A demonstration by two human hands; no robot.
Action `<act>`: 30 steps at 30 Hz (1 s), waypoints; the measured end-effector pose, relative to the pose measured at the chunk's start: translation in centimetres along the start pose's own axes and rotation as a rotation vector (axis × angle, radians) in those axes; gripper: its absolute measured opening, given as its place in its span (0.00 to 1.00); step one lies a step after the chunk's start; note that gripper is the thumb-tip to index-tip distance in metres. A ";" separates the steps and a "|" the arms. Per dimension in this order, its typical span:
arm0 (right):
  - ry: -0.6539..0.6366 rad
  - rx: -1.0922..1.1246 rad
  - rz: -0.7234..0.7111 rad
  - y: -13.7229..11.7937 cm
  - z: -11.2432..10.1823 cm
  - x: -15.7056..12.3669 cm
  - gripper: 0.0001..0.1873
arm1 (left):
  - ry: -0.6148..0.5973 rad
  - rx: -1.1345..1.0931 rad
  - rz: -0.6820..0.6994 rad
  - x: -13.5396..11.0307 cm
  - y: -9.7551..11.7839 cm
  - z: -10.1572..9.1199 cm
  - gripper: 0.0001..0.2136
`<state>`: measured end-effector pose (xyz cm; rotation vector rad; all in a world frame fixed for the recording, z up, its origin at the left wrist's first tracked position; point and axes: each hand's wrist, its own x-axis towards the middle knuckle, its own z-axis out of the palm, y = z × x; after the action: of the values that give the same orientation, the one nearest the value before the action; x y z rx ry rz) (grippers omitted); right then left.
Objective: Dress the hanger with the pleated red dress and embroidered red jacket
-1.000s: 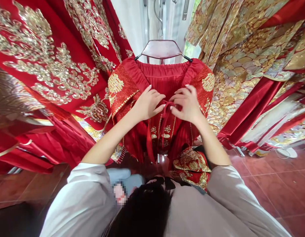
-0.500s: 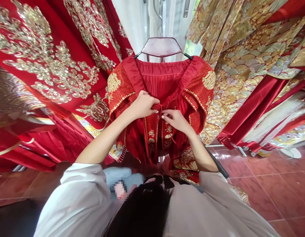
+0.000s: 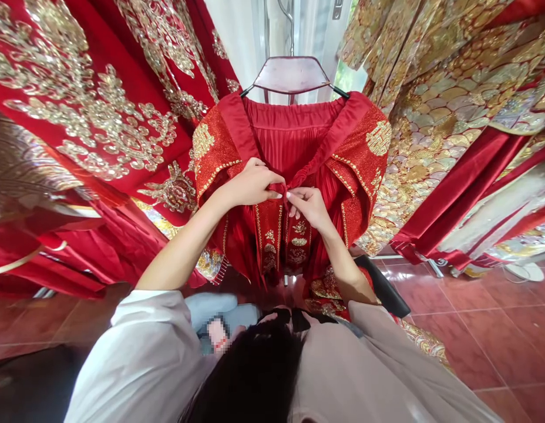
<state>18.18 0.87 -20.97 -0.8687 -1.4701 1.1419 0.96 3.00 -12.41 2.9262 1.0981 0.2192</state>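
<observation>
A red pleated skirt [image 3: 378, 170] with gold embroidery and gold-beaded panel edges hangs in front of me from a hanger [image 3: 292, 75]. Its gathered waistband [image 3: 294, 116] dips in a V toward me. At the bottom of that V, my left hand [image 3: 255, 185] pinches the thin red drawstring between thumb and forefinger. My right hand [image 3: 308, 205] faces it from the other side, thumb and forefinger pinched on the drawstring too. The fingertips of both hands nearly meet, and they partly hide the cord, so I cannot tell whether it is knotted.
Red garments with silver-gold beading [image 3: 118, 111] hang close on the left. Gold scale-patterned garments [image 3: 431, 135] hang on the right. A black bar-like object [image 3: 382, 288] sits low at the right, above the red tiled floor [image 3: 488, 323]. Behind the hanger are metal rods.
My right hand has closed in toward my left, its fingertips now pinching the drawstring. The loose cord end that dangled below it no longer shows there. The view has shifted slightly.
</observation>
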 end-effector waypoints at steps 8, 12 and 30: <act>0.140 -0.358 -0.029 3.8 0.4 -0.4 0.14 | 0.149 0.057 -0.038 -0.7 1.0 0.1 0.08; 0.036 -0.541 0.180 8.7 0.6 -3.7 0.16 | 0.199 0.062 -0.067 -2.6 1.1 -0.4 0.09; 0.724 -1.042 -0.185 -4.1 -7.7 5.2 0.17 | 0.719 -0.029 -0.656 0.1 -2.2 -0.2 0.19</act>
<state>24.85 6.18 -15.40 -1.5791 -1.4073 -0.2024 -0.46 4.75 -12.36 2.2915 2.0053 1.2881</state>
